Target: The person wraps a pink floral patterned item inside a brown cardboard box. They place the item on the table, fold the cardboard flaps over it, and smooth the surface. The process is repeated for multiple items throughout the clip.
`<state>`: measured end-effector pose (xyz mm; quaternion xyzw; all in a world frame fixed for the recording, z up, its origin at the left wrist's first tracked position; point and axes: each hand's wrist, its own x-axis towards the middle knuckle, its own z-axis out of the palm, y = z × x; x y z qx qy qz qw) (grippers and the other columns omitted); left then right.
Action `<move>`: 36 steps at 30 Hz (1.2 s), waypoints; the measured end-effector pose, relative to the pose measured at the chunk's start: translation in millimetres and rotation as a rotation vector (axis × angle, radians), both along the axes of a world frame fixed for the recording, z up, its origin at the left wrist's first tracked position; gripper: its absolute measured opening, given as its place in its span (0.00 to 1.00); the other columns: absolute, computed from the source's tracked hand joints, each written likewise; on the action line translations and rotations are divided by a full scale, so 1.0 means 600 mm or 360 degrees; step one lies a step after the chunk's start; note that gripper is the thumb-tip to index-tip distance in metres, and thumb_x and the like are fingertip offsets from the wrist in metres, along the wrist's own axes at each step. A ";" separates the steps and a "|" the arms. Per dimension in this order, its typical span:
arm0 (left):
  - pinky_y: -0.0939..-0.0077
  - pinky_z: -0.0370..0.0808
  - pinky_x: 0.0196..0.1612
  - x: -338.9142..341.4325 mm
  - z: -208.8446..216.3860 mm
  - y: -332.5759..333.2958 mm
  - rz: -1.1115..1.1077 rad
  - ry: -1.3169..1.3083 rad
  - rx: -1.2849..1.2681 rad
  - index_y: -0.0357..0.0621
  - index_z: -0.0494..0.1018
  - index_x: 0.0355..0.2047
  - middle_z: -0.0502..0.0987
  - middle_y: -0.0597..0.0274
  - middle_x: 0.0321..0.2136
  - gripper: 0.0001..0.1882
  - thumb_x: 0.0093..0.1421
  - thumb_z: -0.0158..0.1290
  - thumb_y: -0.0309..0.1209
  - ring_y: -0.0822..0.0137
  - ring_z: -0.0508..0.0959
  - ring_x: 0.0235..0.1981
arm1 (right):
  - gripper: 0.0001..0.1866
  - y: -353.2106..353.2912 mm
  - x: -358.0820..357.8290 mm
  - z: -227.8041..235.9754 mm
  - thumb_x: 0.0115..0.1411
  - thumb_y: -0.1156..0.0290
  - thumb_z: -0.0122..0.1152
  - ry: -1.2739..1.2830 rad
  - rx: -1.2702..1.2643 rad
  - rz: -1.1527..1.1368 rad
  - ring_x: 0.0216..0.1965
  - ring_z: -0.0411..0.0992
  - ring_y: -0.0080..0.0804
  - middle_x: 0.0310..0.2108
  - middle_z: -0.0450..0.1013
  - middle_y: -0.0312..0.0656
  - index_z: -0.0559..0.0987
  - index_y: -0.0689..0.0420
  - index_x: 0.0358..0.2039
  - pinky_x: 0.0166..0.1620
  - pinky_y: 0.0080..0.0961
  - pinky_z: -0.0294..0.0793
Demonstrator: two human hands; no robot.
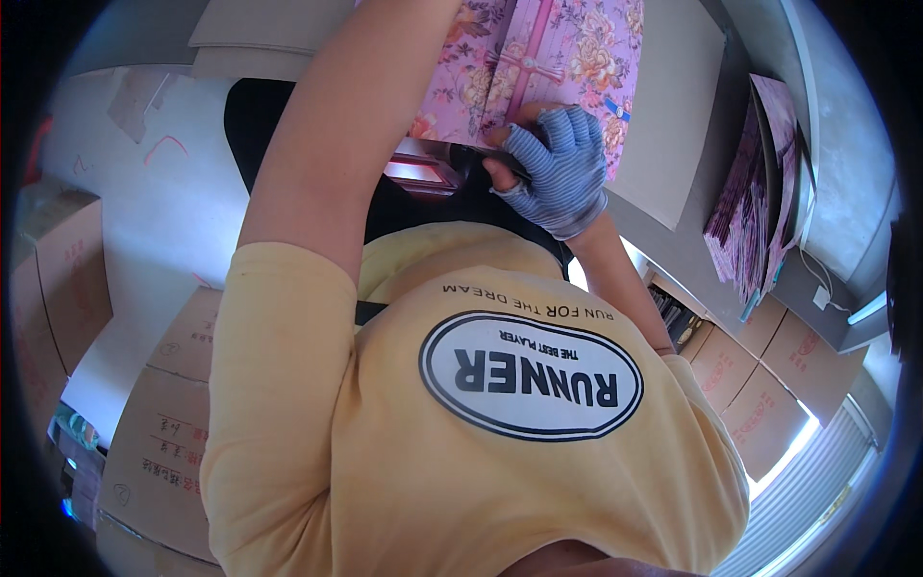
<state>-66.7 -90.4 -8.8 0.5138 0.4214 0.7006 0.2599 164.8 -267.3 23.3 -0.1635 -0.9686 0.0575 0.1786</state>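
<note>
Yellow cotton T-shirt (404, 452) with an oval printed badge fills the lower frame, closest to lens. Right hand (556, 171) in a grey-blue striped knit fingerless glove, fingers curled down onto the lower edge of a pink floral-print flat box (567, 58), thumb underneath, so it is pinching that edge. Box sits at top centre, above a dark machine bed (433, 173). Left forearm runs up past the box's left side; left hand is out of frame, grip unknown. Brown cardboard cartons (159, 423) stacked lower left. Stack of pink printed sheets (760, 202) on the grey shelf (817, 106) at right.
</note>
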 end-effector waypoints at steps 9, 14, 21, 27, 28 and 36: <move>0.68 0.75 0.37 -0.006 0.003 -0.011 0.0429 0.0409 -0.0361 0.42 0.79 0.34 0.80 0.55 0.29 0.17 0.60 0.49 0.42 0.61 0.80 0.32 | 0.13 -0.003 -0.002 -0.006 0.50 0.58 0.62 -0.0011 -0.0038 0.0022 0.35 0.68 0.42 0.34 0.69 0.41 0.80 0.46 0.37 0.42 0.40 0.67; 0.64 0.64 0.56 0.000 0.032 -0.050 0.0739 0.1424 -0.0522 0.51 0.72 0.49 0.66 0.47 0.54 0.23 0.56 0.49 0.48 0.55 0.67 0.56 | 0.17 -0.019 0.013 0.011 0.47 0.60 0.64 -0.0025 -0.0214 -0.0010 0.35 0.67 0.43 0.34 0.69 0.42 0.81 0.48 0.39 0.41 0.36 0.66; 0.45 0.45 0.64 0.004 0.007 -0.047 0.0539 0.2251 -0.1087 0.71 0.56 0.64 0.49 0.69 0.68 0.30 0.62 0.36 0.56 0.57 0.49 0.68 | 0.12 0.071 0.129 0.029 0.59 0.68 0.57 0.0924 -0.0897 -0.1203 0.41 0.72 0.30 0.40 0.73 0.40 0.78 0.58 0.42 0.49 0.28 0.68; 0.45 0.47 0.64 0.001 -0.009 -0.031 0.0594 0.2252 -0.1057 0.71 0.58 0.62 0.52 0.69 0.67 0.25 0.64 0.36 0.50 0.58 0.53 0.67 | 0.21 0.108 0.158 0.033 0.59 0.66 0.54 0.0630 -0.1993 -0.1428 0.35 0.73 0.28 0.33 0.74 0.40 0.72 0.58 0.52 0.34 0.23 0.73; 0.45 0.48 0.63 0.005 -0.012 -0.031 0.0607 0.2272 -0.1065 0.71 0.58 0.63 0.53 0.69 0.67 0.25 0.65 0.36 0.49 0.58 0.54 0.67 | 0.21 0.099 0.148 0.033 0.59 0.66 0.54 0.0464 -0.1988 -0.1345 0.35 0.73 0.29 0.33 0.74 0.40 0.72 0.59 0.52 0.35 0.23 0.74; 0.69 0.65 0.57 -0.013 0.058 -0.044 0.0452 0.0318 -0.0390 0.39 0.70 0.53 0.72 0.58 0.51 0.19 0.62 0.47 0.31 0.61 0.69 0.53 | 0.14 0.055 0.152 0.083 0.56 0.74 0.55 0.0936 -0.0379 -0.0930 0.31 0.74 0.39 0.28 0.73 0.43 0.75 0.56 0.43 0.37 0.30 0.74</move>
